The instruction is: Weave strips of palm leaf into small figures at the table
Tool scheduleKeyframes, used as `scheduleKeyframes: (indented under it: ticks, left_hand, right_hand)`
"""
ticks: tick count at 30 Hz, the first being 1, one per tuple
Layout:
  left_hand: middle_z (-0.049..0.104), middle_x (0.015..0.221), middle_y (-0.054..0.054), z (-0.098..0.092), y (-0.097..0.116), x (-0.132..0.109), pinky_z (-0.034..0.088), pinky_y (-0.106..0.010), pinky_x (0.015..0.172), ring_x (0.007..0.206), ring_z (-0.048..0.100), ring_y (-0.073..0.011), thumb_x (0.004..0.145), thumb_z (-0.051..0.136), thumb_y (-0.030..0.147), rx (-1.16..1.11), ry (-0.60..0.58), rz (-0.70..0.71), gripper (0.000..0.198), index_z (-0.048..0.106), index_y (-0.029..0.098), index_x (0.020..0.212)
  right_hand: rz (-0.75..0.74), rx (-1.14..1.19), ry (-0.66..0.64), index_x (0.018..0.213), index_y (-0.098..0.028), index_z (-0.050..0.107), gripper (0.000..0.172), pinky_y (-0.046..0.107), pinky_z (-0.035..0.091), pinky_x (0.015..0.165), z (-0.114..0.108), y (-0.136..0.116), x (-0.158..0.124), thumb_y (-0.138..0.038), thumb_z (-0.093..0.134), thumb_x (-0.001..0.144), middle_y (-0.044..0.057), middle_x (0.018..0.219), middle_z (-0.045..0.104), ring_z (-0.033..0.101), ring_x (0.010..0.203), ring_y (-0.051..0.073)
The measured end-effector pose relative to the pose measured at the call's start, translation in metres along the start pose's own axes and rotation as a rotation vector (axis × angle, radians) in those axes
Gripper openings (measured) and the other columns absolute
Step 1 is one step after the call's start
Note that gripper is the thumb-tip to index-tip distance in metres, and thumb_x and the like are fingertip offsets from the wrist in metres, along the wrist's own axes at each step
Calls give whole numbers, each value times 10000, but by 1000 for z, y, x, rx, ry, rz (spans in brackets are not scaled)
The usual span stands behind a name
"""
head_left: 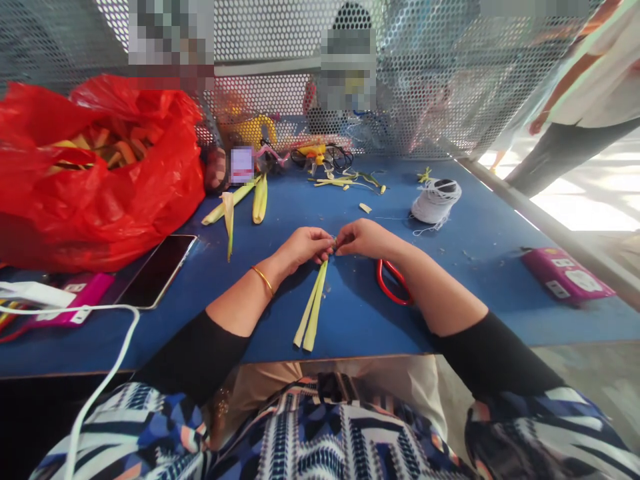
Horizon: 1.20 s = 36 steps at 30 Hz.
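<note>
Two pale green leaf strips (314, 310), husk-like, hang down toward the table's front edge from my left hand (307, 247). Its fingers are pinched shut on their upper ends. My right hand (367, 239) meets it fingertip to fingertip, closed in a pinch; what lies between those fingers is too small to tell. From a ball of white thread (434, 203) at the right, a thin strand runs toward the back of my right hand. Red-handled scissors (393, 283) lie under my right forearm, their blades hidden.
Left stands a red plastic bag (170, 160) of leaf pieces, with a phone (157, 273) before it. Loose husk pieces (260, 200) and scraps (337, 181) lie farther back. Magenta packs (567, 273) sit at both sides. Perforated metal mesh (280, 40) closes the back; a person stands at right.
</note>
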<state>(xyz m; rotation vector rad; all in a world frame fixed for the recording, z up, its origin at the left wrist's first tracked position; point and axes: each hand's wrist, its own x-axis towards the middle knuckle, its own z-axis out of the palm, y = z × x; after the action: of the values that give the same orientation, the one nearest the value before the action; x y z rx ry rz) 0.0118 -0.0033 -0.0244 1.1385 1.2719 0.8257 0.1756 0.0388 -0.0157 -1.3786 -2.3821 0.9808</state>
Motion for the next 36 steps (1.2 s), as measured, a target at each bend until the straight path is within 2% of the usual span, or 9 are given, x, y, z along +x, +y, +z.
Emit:
scheduleKeyframes:
  ticks: [7, 11, 16, 19, 21, 23, 29, 33, 36]
  left_hand:
    - [620, 589, 7, 0, -1, 0, 395, -171, 447, 450, 521, -53, 798, 607, 69, -27, 35, -12, 132, 605, 128, 679]
    - [630, 592, 6, 0, -3, 1, 382, -169, 432, 449, 525, -55, 739, 684, 98, -66, 69, -7, 93, 623, 132, 678]
    - [623, 559, 5, -3, -2, 2, 358, -155, 412, 448, 531, -57, 680, 706, 82, -60, 74, -30, 75, 647, 127, 689]
    - [624, 558, 7, -5, -1, 1, 351, -151, 400, 452, 544, -64, 659, 710, 86, -51, 80, -25, 84, 644, 134, 675]
    - [616, 551, 12, -6, 0, 1, 345, -150, 396, 453, 545, -66, 623, 743, 98, -30, 82, -8, 114, 641, 137, 658]
    - [613, 548, 13, -8, -1, 1, 337, -153, 397, 458, 546, -70, 596, 770, 119, -8, 73, 5, 142, 643, 139, 655]
    - [633, 551, 6, -11, -3, 4, 354, -171, 419, 457, 544, -81, 619, 745, 98, 93, 59, 44, 132, 627, 147, 650]
    - [631, 549, 9, -14, -7, 9, 372, -187, 445, 490, 573, -104, 656, 701, 89, 251, 57, 138, 98, 636, 162, 654]
    - [634, 568, 9, -16, -8, 10, 385, -205, 507, 538, 582, -118, 676, 679, 108, 476, 105, 304, 83, 648, 182, 658]
  right_hand:
    - [41, 19, 34, 661, -166, 665, 52, 234, 335, 550, 4, -4, 1, -193, 650, 703, -39, 571, 574, 464, 551, 90]
    - [73, 236, -47, 672, -163, 640, 75, 231, 350, 521, 0, -3, -1, -219, 618, 717, -51, 532, 510, 427, 505, 84]
    - [23, 305, -186, 652, -155, 651, 83, 217, 365, 507, -1, -3, -4, -209, 619, 707, -54, 509, 525, 443, 471, 71]
    - [-24, 370, -26, 717, -146, 675, 118, 208, 403, 527, -1, -2, -1, -233, 603, 750, -20, 581, 610, 528, 527, 83]
    - [-36, 456, 172, 824, -147, 675, 132, 199, 425, 533, 1, -2, 2, -178, 557, 774, 6, 697, 678, 579, 565, 84]
    - [-13, 515, 245, 899, -149, 657, 212, 194, 440, 523, 5, -2, 4, -86, 517, 753, 27, 802, 717, 605, 567, 82]
    - [-81, 464, 51, 823, -165, 640, 252, 205, 506, 619, 25, 0, 8, 3, 505, 692, -19, 717, 705, 632, 621, 93]
    - [-82, 360, 64, 816, -166, 640, 205, 213, 490, 630, 26, 3, 9, -31, 518, 721, -15, 718, 705, 626, 616, 98]
    - [-82, 279, 84, 821, -161, 641, 174, 215, 469, 629, 24, 3, 9, -51, 534, 739, -15, 700, 689, 620, 617, 102]
